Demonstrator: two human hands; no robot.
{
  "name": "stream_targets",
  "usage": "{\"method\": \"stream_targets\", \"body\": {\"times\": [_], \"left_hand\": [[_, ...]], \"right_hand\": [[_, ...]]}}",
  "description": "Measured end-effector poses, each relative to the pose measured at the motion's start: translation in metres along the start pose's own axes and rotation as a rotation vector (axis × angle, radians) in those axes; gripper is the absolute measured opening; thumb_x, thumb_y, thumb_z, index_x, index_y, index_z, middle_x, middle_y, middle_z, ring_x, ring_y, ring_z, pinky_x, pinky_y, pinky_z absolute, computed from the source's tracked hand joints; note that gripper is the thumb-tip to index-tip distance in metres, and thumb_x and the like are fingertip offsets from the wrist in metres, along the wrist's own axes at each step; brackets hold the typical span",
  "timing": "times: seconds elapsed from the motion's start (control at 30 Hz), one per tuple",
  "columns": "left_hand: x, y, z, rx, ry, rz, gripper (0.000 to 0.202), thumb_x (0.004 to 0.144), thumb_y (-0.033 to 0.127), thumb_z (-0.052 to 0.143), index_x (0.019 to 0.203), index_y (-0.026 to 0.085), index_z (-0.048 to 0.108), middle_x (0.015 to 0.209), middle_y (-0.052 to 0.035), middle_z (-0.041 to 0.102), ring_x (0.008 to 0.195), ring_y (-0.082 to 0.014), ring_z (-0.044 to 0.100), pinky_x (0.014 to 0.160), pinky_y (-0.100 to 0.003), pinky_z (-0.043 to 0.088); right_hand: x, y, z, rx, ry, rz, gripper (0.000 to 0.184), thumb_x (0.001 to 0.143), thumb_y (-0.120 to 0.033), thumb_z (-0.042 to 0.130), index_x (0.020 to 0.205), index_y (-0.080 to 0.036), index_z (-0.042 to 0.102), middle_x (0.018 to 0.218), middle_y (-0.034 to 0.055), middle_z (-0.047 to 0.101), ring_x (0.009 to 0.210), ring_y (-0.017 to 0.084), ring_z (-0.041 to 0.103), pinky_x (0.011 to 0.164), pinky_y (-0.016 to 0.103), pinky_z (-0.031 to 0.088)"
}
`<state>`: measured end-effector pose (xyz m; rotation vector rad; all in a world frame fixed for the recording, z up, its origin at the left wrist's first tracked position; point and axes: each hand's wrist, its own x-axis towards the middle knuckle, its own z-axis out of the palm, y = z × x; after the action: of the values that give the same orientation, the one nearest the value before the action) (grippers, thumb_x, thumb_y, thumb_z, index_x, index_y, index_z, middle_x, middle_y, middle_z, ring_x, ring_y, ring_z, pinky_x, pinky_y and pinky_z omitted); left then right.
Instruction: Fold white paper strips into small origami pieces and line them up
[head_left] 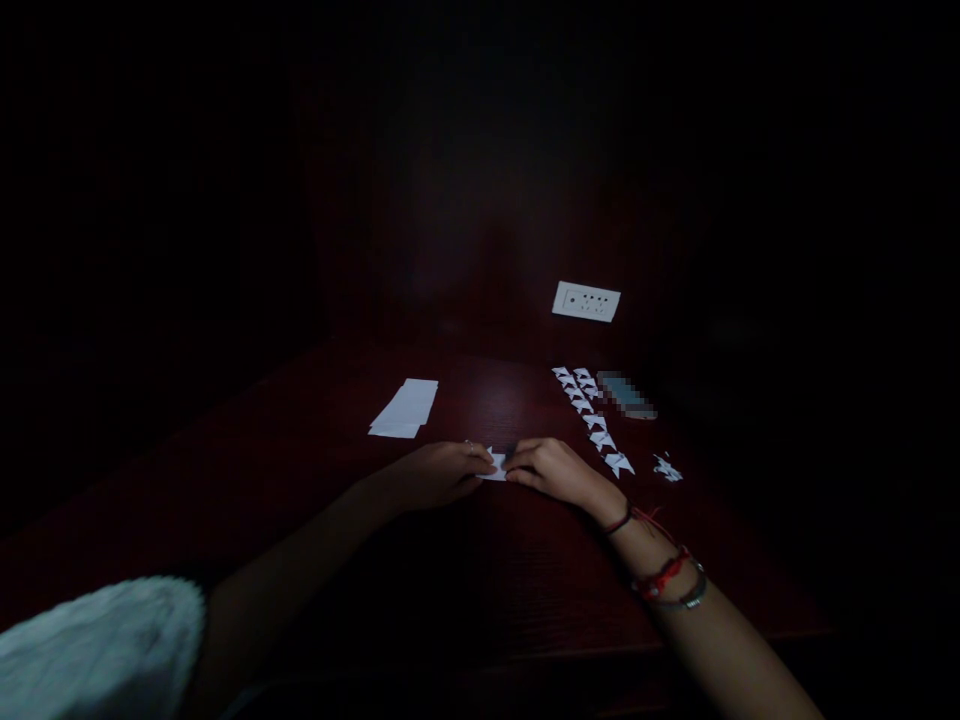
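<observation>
A small white piece of paper (496, 467) lies on the dark red table (480, 580), pinched between both hands. My left hand (442, 473) holds its left side with fingers curled. My right hand (547, 468) presses its right side, fingers closed; red thread bands and a bangle circle that wrist. Most of the paper is hidden by the fingers.
A stack of white paper sheets (405, 408) lies to the back left. A row of several folded white paper shapes (592, 418) runs along the right, with one more (667, 469) apart. A phone (626, 395) lies beside them. A white wall socket (586, 301) is behind. The room is very dark.
</observation>
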<state>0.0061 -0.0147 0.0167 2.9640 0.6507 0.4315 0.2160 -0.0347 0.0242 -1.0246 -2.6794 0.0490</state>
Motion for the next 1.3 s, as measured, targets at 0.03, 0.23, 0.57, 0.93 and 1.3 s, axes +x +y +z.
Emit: {"method": "stream_targets", "body": {"times": [0.03, 0.23, 0.57, 0.93, 1.3], "left_hand": [[0.0002, 0.0005, -0.0011, 0.001, -0.003, 0.004, 0.027, 0.079, 0.018, 0.038, 0.103, 0.023, 0.050, 0.106, 0.0003, 0.051, 0.095, -0.0131, 0.046, 0.081, -0.023, 0.032], [0.0009, 0.0020, -0.0048, -0.005, -0.001, 0.013, 0.027, 0.079, 0.017, 0.038, 0.102, 0.024, 0.051, 0.104, 0.0002, 0.051, 0.093, -0.0127, 0.047, 0.080, -0.023, 0.032], [0.0003, 0.0008, -0.0065, -0.035, -0.006, 0.032, 0.031, 0.075, 0.013, 0.040, 0.103, 0.023, 0.051, 0.105, 0.0008, 0.052, 0.094, -0.0127, 0.046, 0.081, -0.023, 0.032], [0.0014, -0.0010, -0.0063, -0.043, -0.028, 0.035, 0.031, 0.075, 0.013, 0.040, 0.101, 0.023, 0.053, 0.103, 0.0001, 0.053, 0.090, -0.0121, 0.048, 0.080, -0.022, 0.033], [0.0023, 0.0049, -0.0102, -0.044, -0.036, 0.005, 0.030, 0.073, 0.013, 0.042, 0.100, 0.022, 0.052, 0.100, 0.0002, 0.053, 0.088, -0.0132, 0.049, 0.078, -0.023, 0.033]], "right_hand": [[0.0001, 0.0006, 0.0007, 0.002, 0.003, 0.001, 0.022, 0.079, -0.026, 0.042, 0.091, -0.019, 0.058, 0.083, 0.0036, 0.056, 0.076, 0.010, 0.051, 0.068, 0.019, 0.036], [0.0000, 0.0011, 0.0014, 0.035, 0.010, -0.023, 0.021, 0.079, -0.026, 0.042, 0.091, -0.018, 0.057, 0.082, 0.0035, 0.055, 0.075, 0.010, 0.051, 0.068, 0.019, 0.036], [0.0005, 0.0045, 0.0045, 0.067, 0.022, -0.060, 0.021, 0.079, -0.025, 0.042, 0.089, -0.018, 0.058, 0.083, 0.0029, 0.055, 0.076, 0.010, 0.051, 0.069, 0.019, 0.036], [0.0012, 0.0037, 0.0049, 0.046, 0.023, -0.056, 0.020, 0.079, -0.022, 0.042, 0.087, -0.017, 0.059, 0.081, 0.0040, 0.056, 0.075, 0.010, 0.051, 0.068, 0.019, 0.036], [-0.0011, 0.0034, 0.0020, 0.008, -0.010, -0.055, 0.023, 0.080, -0.028, 0.040, 0.090, -0.018, 0.058, 0.082, 0.0032, 0.055, 0.076, 0.010, 0.051, 0.069, 0.018, 0.036]]}}
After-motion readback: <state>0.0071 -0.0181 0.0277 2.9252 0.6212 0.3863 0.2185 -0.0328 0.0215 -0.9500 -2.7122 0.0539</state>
